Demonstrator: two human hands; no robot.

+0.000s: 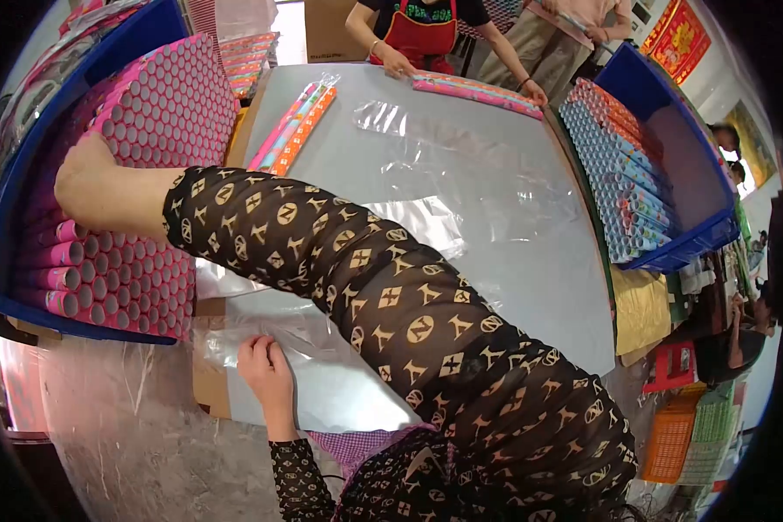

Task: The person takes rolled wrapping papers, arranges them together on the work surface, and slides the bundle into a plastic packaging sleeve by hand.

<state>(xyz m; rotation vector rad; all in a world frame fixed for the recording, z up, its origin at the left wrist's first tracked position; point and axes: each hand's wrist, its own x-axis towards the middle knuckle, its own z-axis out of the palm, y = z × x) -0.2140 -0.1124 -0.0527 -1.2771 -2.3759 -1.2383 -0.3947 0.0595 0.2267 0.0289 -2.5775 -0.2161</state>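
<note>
My right hand (87, 174) reaches over the blue bin (122, 333) at the left, among pink paper rolls (161, 104) stacked with their open ends showing; its fingers are hidden. Near the table's lower left edge, my left hand (265, 370) has its fingers closed on the edge of a clear plastic bag (300, 335). More clear bags (422, 226) lie flat on the grey table (539, 304), partly behind my right sleeve. A group of pink, blue and orange rolls (296, 130) in clear wrap rests near the table's far left.
Across the table a person in a red apron (413, 35) has both hands on wrapped rolls (478, 94). Another person stands behind. A second blue bin (692, 239) with blue and orange rolls stands at the right. Orange and green baskets (670, 439) are lower right.
</note>
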